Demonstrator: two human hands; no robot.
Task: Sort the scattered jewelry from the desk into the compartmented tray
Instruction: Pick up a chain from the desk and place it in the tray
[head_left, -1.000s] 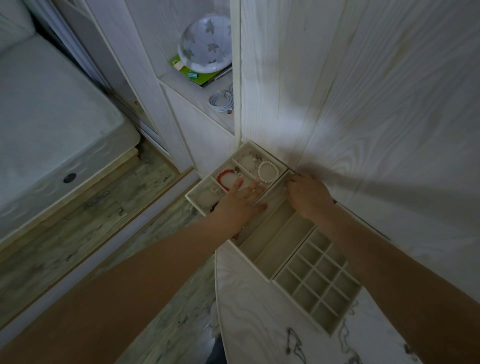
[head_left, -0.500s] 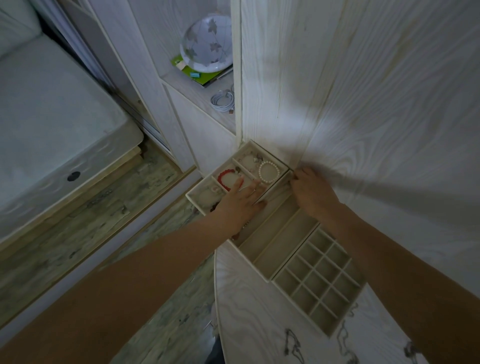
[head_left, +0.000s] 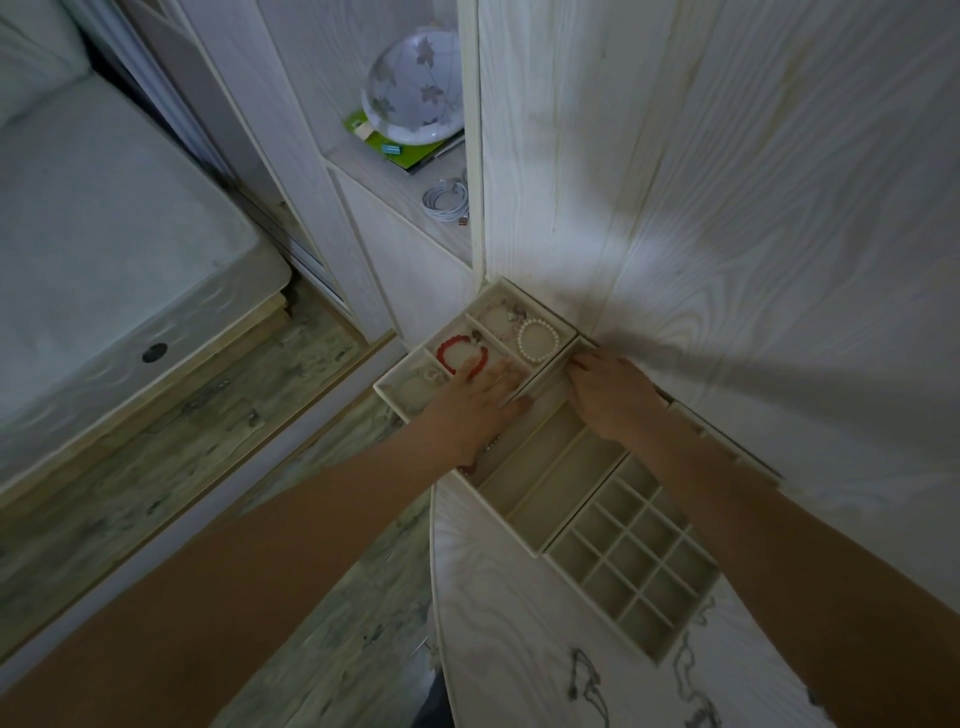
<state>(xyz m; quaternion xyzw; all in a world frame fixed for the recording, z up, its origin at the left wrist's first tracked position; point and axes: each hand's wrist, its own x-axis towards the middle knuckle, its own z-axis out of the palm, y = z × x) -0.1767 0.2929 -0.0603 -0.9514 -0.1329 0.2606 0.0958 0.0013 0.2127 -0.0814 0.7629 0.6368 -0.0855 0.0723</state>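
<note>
Item: tray, desk's far-left corner. Left hand flat, fingers straight beside red bracelet; right hand curled, grip unclear. We'd steady the tray, lay pieces singly

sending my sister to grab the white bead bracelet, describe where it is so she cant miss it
Find the beige compartmented tray pushed into the corner where the desk meets the wood-grain wall. The white bead bracelet lies in the far compartment nearest the wall, just beyond the right hand. It is a plain ring of pale round beads, unlike the red bracelet one compartment nearer.
</note>
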